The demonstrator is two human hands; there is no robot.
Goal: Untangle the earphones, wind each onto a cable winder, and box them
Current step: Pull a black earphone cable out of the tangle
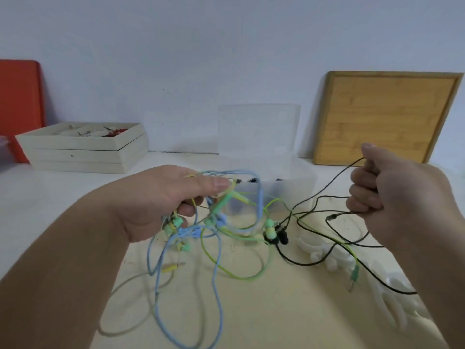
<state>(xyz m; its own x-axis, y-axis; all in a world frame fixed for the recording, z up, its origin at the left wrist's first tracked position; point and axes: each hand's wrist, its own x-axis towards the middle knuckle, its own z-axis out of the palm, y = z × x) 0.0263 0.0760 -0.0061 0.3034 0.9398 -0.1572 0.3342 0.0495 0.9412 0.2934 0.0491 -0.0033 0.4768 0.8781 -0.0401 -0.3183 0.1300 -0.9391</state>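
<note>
White wall filled the upper half of the frame, and a pale table ran along the lower half. At upper left, a red board leaned on the wall behind a stack of cream trays holding small items too blurred to identify. At upper right, a wooden board leaned on the wall.

At centre, a clear box sat on the table with its lid standing open. Dark objects lay inside; their type could not be determined.

The left hand, at centre left, was raised above the table, with thumb and fingers closed on a tangle of blue, green and yellow earphone cables. Loops of the blue cable and green cable hung down to the lower centre of the frame. A yellow plug dangled among them.

The right hand, at centre right, was curled into a fist, gripping the black cable. That cable ran from the fist leftward into the tangle, where black earbuds hung beside a green earbud. A green plug hung at lower right.

White winders lay on the table at lower right, beneath the black cable.
</note>
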